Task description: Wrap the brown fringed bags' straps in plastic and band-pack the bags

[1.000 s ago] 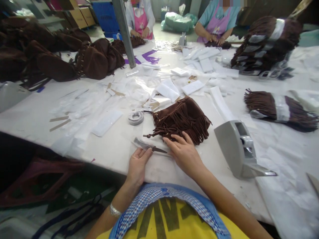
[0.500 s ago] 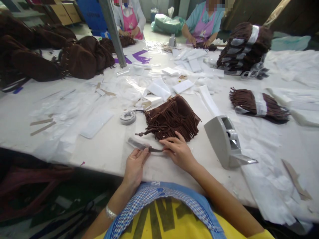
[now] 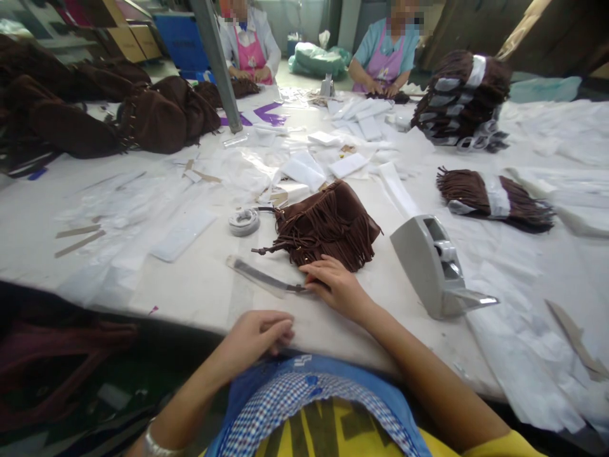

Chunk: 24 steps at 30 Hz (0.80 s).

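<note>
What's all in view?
Table: one, white, central
Fringed bag: one, brown, centre
Wrapped strip: one, brown and grey, before bag
Coil: one, grey, left of bag
Tape dispenser: one, grey, right
Banded bundle: one, brown, right
Bundle stack: one, brown, back right
Larger bags: several, brown, back left
Sheets: many, white, tabletop
Post: one, grey, back
Coworkers: two, pink and purple aprons, back
Left hand: one, bare, table edge
Right hand: one, bare, by bag

right grip (image 3: 337, 289): at strap (image 3: 261, 274) end, by bag (image 3: 328, 228) | left grip (image 3: 259, 334): table edge (image 3: 190, 315)
</note>
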### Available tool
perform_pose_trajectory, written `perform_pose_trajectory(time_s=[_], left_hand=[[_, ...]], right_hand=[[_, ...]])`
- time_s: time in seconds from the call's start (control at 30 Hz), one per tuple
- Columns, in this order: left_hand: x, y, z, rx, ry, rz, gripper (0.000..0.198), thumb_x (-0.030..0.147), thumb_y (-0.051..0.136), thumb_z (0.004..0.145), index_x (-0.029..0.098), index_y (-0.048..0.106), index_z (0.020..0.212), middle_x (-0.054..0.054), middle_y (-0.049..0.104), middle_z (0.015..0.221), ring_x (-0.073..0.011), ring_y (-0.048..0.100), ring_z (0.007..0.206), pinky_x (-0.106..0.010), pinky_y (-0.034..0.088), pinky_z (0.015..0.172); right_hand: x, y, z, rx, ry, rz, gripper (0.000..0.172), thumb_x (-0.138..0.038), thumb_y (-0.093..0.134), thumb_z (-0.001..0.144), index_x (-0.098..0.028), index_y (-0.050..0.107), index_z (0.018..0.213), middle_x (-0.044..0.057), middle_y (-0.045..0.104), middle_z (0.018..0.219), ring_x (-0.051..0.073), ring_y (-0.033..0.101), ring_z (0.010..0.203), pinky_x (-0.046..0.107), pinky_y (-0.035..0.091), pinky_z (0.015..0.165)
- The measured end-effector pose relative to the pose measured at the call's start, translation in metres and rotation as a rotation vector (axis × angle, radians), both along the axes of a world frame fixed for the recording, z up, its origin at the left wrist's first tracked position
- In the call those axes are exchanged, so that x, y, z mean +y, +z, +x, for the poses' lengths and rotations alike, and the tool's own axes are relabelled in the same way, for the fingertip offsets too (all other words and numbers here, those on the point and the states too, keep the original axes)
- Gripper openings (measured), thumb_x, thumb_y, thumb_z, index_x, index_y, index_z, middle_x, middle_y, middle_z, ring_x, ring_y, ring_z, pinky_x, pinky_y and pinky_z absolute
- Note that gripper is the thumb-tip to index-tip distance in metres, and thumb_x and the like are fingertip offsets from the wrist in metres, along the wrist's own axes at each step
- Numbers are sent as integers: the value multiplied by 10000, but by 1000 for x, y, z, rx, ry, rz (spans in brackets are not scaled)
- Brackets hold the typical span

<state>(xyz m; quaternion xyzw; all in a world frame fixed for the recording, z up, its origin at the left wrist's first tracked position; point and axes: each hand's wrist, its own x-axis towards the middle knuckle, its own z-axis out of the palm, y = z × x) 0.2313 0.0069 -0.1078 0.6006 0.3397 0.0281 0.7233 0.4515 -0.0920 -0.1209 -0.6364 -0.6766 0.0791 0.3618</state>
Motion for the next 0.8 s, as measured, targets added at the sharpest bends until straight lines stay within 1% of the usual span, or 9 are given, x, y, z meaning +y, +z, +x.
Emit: perform_pose_trajectory(time_s=[0.07,0.13,0.17,0.2,0.27,0.37,0.47,0.67,0.8], left_hand=[[18,8,-9,3,-17,355,171,358,723,798,209,785,852,-69,756,743,-215,695,652,-258,517,568],[42,13,-5,-80,57,743,153,326,716,801,266,789,922,-58,773,949,-239,701,879,-291,519,820],[54,15,0,-136,29,892,204,310,709,806,290,778,997,-54,753,1086,-258,665,1041,-323,463,961],[66,15,7,-182,-54,991,253,299,705,807,304,763,1053,-50,718,1192,-272,605,1170,-355,390,1058],[87,11,22,-224,-261,1108,277,291,700,808,313,751,1080,-55,723,1177,-273,595,1182,-399,314,1116],[104,3,37,-200,-480,1172,157,332,723,795,299,778,939,-55,769,931,-240,674,935,-377,386,1030],[99,-5,41,-205,-519,1129,114,377,741,779,299,789,847,-45,760,833,-217,674,806,-310,457,861],[53,-21,48,-211,-320,1097,136,330,752,774,316,792,903,-49,753,844,-233,663,811,-299,456,776],[28,-33,56,-203,-100,1063,396,284,826,696,310,746,1083,-34,743,809,-243,648,762,-313,449,755]], right_hand=[[-2,0,2,-101,35,16,374,-254,604,938,-248,574,1311,63,719,1132,211,568,1227,487,353,1128],[-5,1,4,-211,40,30,402,-279,638,915,-235,584,1311,98,624,1330,253,438,1365,513,329,1143],[-7,1,5,-257,28,28,423,-280,665,894,-227,593,1308,113,542,1428,278,363,1417,530,321,1145],[-9,1,7,-294,10,19,442,-272,692,870,-224,604,1301,122,457,1501,300,302,1447,546,320,1142],[-12,-1,11,-338,-30,-16,454,-238,719,843,-240,625,1288,126,361,1561,323,283,1453,559,346,1120],[-11,-7,16,-349,-38,-57,425,-209,670,885,-295,625,1298,104,496,1474,280,454,1348,503,423,1072],[-8,-13,19,-317,-36,-48,408,-217,634,914,-316,620,1309,76,610,1361,241,550,1235,440,473,1028],[-8,-17,16,-255,-63,-31,399,-239,621,924,-324,616,1314,48,607,1365,239,545,1210,427,469,1028],[-9,-17,15,-221,-60,-12,400,-207,607,925,-284,616,1318,67,608,1359,239,551,1186,424,476,1011]])
